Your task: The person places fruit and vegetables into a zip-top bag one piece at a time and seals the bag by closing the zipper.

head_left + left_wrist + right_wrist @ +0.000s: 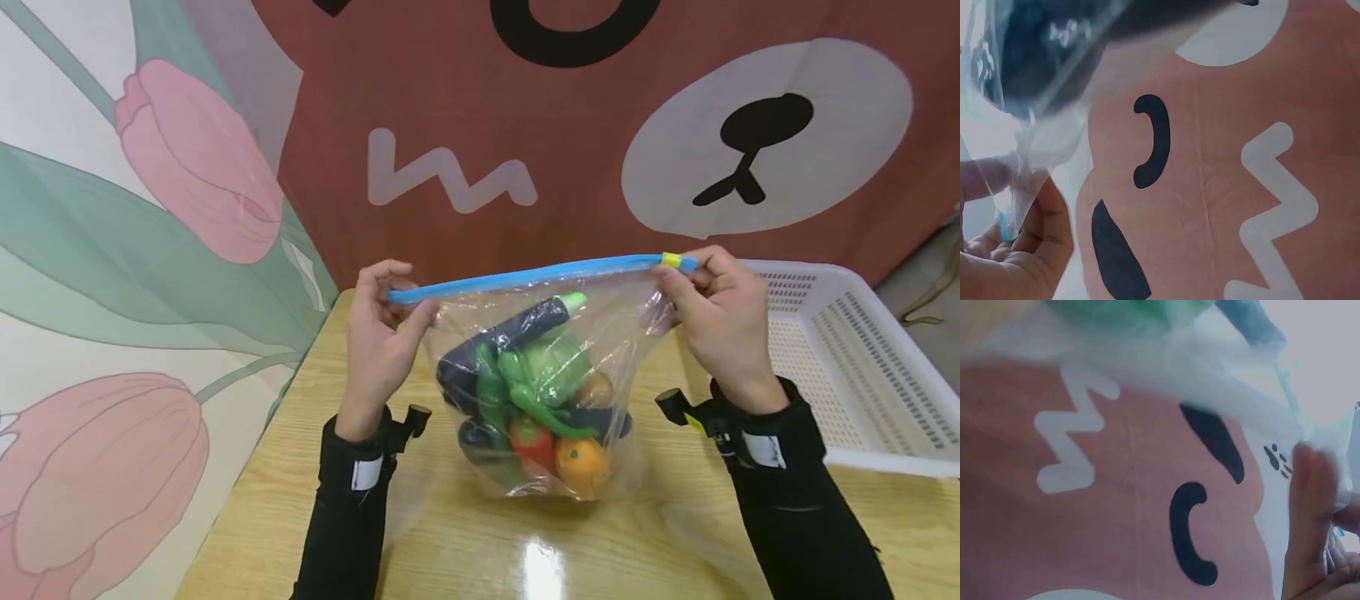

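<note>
A clear slider bag (637, 367) hangs upright between the two hands, its blue zip strip (525, 277) stretched across the top and tilted up to the right. The left hand (382, 342) pinches the strip's left end; in the left wrist view its fingers (1050, 219) curl around the bag corner. At the other end, the right hand (716, 317) pinches the top corner beside the yellow slider (671, 260). Inside show a dark eggplant (525, 327), a green cabbage (558, 367), green peppers (491, 392), a tomato (532, 442) and an orange (582, 467). Whether the bag's bottom touches the table, I cannot tell.
A white plastic basket (855, 458) with perforated walls stands on the wooden table (420, 542), at the right behind the right forearm. Behind the table hangs a cloth (450, 100) with a brown bear; tulips cover the backdrop (202, 158) on the left.
</note>
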Demonstrator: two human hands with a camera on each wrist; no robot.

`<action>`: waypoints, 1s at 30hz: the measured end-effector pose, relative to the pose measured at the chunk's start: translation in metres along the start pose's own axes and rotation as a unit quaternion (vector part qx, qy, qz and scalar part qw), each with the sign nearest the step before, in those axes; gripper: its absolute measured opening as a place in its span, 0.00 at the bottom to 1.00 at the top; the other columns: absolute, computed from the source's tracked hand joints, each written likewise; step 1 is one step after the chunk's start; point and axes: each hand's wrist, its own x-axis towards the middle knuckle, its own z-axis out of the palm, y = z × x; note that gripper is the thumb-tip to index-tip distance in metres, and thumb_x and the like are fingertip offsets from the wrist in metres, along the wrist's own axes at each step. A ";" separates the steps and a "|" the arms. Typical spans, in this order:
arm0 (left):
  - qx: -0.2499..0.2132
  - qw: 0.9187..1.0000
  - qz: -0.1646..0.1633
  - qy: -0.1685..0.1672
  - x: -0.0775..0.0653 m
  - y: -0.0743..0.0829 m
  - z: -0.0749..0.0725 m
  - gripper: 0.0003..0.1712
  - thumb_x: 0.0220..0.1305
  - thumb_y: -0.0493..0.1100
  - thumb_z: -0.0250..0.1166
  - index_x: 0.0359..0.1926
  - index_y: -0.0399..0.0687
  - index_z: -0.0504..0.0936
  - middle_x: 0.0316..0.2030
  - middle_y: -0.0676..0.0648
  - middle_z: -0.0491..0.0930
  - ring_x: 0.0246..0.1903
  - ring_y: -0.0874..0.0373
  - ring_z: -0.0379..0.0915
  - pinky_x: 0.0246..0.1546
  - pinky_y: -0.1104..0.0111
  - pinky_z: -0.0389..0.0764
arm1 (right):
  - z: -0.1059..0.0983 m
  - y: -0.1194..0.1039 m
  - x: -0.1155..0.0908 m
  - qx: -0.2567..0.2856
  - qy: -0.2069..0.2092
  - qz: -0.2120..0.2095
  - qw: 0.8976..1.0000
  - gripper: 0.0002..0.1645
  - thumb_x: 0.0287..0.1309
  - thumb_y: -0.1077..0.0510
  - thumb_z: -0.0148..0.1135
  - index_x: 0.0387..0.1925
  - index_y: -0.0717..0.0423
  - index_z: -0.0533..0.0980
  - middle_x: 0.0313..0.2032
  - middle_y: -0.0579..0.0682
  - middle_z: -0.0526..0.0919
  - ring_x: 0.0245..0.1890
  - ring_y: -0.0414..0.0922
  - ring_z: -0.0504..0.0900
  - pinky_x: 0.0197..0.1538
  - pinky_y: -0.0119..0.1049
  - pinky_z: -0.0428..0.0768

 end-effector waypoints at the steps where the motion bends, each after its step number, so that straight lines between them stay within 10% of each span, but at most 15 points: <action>1: 0.015 1.000 -0.010 -0.002 0.002 -0.001 0.000 0.15 0.59 0.28 0.62 0.47 0.30 0.74 0.35 0.39 0.76 0.30 0.59 0.75 0.32 0.71 0.76 | -0.001 0.003 -0.002 -0.001 -0.006 0.002 1.000 0.05 0.58 0.67 0.60 0.34 0.69 0.74 0.20 0.44 0.80 0.15 0.36 0.77 0.21 0.24 0.75; 10: 0.219 0.970 -0.054 -0.095 0.016 -0.005 0.014 0.05 0.59 0.34 0.59 0.36 0.45 0.78 0.32 0.50 0.76 0.30 0.58 0.69 0.34 0.65 0.71 | -0.002 0.024 -0.014 0.020 -0.032 -0.033 0.999 0.12 0.65 0.68 0.49 0.38 0.74 0.76 0.23 0.52 0.80 0.19 0.38 0.80 0.19 0.27 0.76; 15: 0.334 0.920 -0.035 -0.203 0.031 0.020 0.034 0.09 0.62 0.37 0.55 0.43 0.44 0.75 0.34 0.49 0.76 0.28 0.56 0.67 0.37 0.62 0.69 | -0.008 0.031 -0.018 0.076 0.014 -0.043 0.996 0.12 0.63 0.71 0.50 0.40 0.80 0.76 0.29 0.48 0.82 0.24 0.37 0.81 0.27 0.25 0.77; 24: 0.409 0.837 -0.004 -0.362 0.042 0.076 0.105 0.35 0.67 0.66 0.44 0.65 0.50 0.67 0.62 0.50 0.67 0.60 0.55 0.63 0.64 0.54 0.51 | -0.023 0.040 -0.026 0.225 0.032 -0.030 0.973 0.13 0.62 0.73 0.50 0.44 0.83 0.73 0.38 0.54 0.83 0.35 0.40 0.81 0.40 0.26 0.77; 30: 0.453 0.783 0.054 -0.423 0.037 0.100 0.145 0.38 0.65 0.67 0.47 0.68 0.52 0.62 0.61 0.56 0.68 0.61 0.58 0.62 0.66 0.49 0.42 | -0.025 0.040 -0.032 0.366 0.035 -0.054 0.929 0.09 0.57 0.80 0.49 0.39 0.87 0.70 0.35 0.62 0.83 0.36 0.47 0.82 0.43 0.31 0.78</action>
